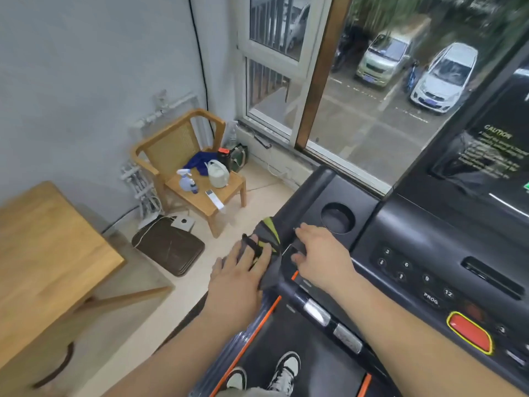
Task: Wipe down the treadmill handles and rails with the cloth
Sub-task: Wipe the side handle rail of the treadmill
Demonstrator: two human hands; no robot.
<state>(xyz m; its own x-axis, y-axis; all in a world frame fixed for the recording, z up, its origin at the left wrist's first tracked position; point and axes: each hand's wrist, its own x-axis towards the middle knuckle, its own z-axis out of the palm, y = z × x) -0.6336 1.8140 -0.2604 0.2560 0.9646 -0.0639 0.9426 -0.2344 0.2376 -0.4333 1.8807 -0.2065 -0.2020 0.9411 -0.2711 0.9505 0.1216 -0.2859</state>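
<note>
A grey cloth with yellow-green patches (267,239) is draped over the left handle (286,267) of the black treadmill. My left hand (240,267) presses on the cloth from the outer side, fingers spread over it. My right hand (320,250) lies on the inner side of the same handle, fingers curled on the cloth's edge, just below the round cup holder (337,218). The treadmill console (446,270) with number buttons and a red stop button (469,332) fills the right. The cloth and my hands hide most of the handle.
A wooden chair (200,179) by the wall carries a spray bottle (186,181), a white jug, a blue cloth and a remote. Near me on the left stands a wooden table (43,253), with a dark flat pad (169,247) on the floor. The window is beyond the treadmill. My shoes stand on the belt.
</note>
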